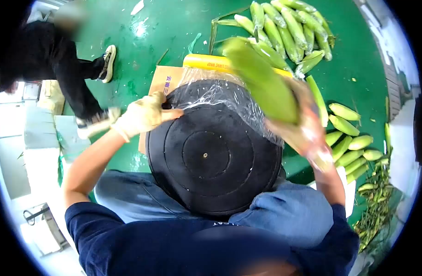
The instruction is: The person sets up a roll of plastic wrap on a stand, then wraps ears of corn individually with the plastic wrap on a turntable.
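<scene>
A husked green ear of corn (266, 85), blurred by motion, is gripped in my right hand (305, 122) above the right side of a round black lid-like board (206, 179). My left hand (144, 115), in a pale glove, rests at the board's upper left rim. Its thumb stretches out over the board, apart from the other fingers, which are partly hidden. Clear plastic film (215, 94) lies crumpled over the board's far part, close to my left fingertips. Behind it lies a yellow film roll (208, 61) on a cardboard box (167, 76).
Several film-wrapped ears of corn (289, 32) are piled on the green floor (142, 41) at the far right. More ears (346, 126) lie at right, beside husk scraps (374, 211). Another person in dark trousers (66, 60) is at the upper left, near pale boxes (40, 129).
</scene>
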A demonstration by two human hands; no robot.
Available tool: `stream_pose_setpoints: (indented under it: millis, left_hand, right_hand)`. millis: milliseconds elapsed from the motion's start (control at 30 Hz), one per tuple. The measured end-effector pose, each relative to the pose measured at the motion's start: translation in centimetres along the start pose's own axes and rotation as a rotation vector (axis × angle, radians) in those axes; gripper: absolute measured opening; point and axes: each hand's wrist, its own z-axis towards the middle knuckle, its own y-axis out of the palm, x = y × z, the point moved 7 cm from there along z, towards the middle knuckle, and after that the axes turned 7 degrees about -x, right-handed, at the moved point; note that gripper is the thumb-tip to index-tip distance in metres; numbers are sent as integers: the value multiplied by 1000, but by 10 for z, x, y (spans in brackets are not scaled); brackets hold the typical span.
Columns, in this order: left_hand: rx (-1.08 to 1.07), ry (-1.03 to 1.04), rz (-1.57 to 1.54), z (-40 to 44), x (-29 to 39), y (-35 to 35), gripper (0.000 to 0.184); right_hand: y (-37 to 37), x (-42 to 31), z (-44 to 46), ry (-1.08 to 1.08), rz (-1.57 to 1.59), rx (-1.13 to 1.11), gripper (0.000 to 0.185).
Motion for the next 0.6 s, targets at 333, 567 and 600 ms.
stream_pose_setpoints:
  millis: [333,567,600]
  left_hand:
    - [459,751,-85,10,2,33,26]
    - [90,555,-1682,-22,3,23,30]
    - [247,673,-1410,-16,19,16,39]
  right_hand:
    - [79,-15,51,16,-346,-106,69]
    - [128,-38,-7,-254,-193,-357,71]
    - [128,-41,3,-208,-106,-440,67]
